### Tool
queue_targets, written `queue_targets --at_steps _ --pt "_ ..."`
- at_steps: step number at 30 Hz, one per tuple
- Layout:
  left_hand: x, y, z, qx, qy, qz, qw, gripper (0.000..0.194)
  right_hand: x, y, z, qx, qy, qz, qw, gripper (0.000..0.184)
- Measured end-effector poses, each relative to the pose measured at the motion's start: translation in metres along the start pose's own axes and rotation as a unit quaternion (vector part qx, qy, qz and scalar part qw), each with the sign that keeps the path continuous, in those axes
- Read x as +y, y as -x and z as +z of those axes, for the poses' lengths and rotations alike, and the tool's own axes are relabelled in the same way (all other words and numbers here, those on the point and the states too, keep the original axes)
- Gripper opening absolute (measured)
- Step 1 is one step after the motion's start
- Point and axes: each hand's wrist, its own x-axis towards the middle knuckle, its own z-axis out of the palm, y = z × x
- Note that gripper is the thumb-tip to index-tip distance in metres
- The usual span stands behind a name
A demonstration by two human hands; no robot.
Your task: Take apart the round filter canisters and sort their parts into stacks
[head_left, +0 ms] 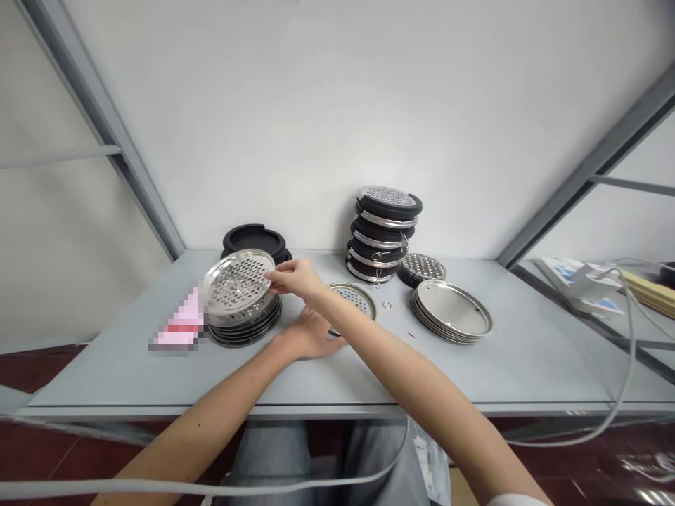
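My right hand (pixel 295 278) reaches across to the left and pinches the rim of a round metal grater disc (pixel 237 282). This disc is tilted above a stack of similar metal discs (pixel 245 330). Beneath my right forearm, my left hand (pixel 312 333) grips the near left edge of another perforated grater disc (pixel 358 298) with a brass-toned rim; its fingers are partly hidden. A small metal ring (pixel 387 305) and a thin dark sliver (pixel 411 335) lie to the right of that disc.
Black round holders (pixel 256 240) stand behind the left stack. At the back rises a tall pile of black-and-silver grater assemblies (pixel 380 235) with wire clips. Right of it are a dark-sided grater (pixel 422 268) and stacked plain metal lids (pixel 452 309). A pink blurred item (pixel 182 323) lies left; a white cable (pixel 627 358) hangs right.
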Motion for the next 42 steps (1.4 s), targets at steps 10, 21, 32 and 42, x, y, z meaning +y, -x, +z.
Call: queue_targets --at_steps 10,21,32,42 --pt "-0.005 -0.003 0.004 -0.038 0.000 -0.052 0.998 0.081 0.019 -0.003 -0.007 0.039 0.224 -0.099 0.969 0.032" --pt "0.008 -0.003 -0.013 -0.018 -0.002 0.015 1.000 0.073 -0.004 0.040 -0.066 0.049 0.461 -0.344 0.817 0.021" --pt "-0.008 -0.001 -0.020 -0.056 0.000 -0.059 0.997 0.079 0.049 0.059 -0.188 0.149 0.487 -0.262 0.820 0.025" --pt "-0.007 -0.001 -0.024 -0.023 -0.023 -0.079 0.996 0.065 0.044 0.070 -0.198 0.222 0.595 -0.188 0.749 0.027"
